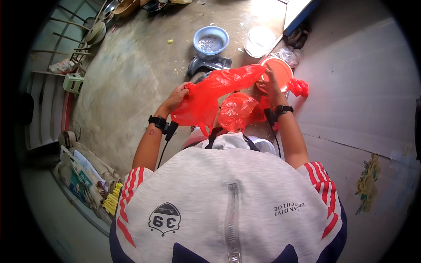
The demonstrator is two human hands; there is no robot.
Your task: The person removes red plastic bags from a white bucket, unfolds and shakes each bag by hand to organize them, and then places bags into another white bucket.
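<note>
A red plastic bag (227,78) is stretched in the air in front of me. My left hand (179,94) grips its left side, with the fingers curled into the film. At the other end, my right hand (271,82) pinches a corner of the same bag. Below the stretched bag, close to my body, lies a second red plastic bag (237,113), bunched and puffed up; whether anything is inside it I cannot tell. Behind my right hand stands a round container with an orange-red top (282,70). A crumpled red bag (298,87) is beside it.
Beyond the bag are black rubber boots (209,63), a blue basin (210,44) holding water and a white bucket (260,41). A pale wall (342,85) runs along my right. Stools (73,83) and woven sacks (84,177) line the left side. A white container (263,144) is near my legs.
</note>
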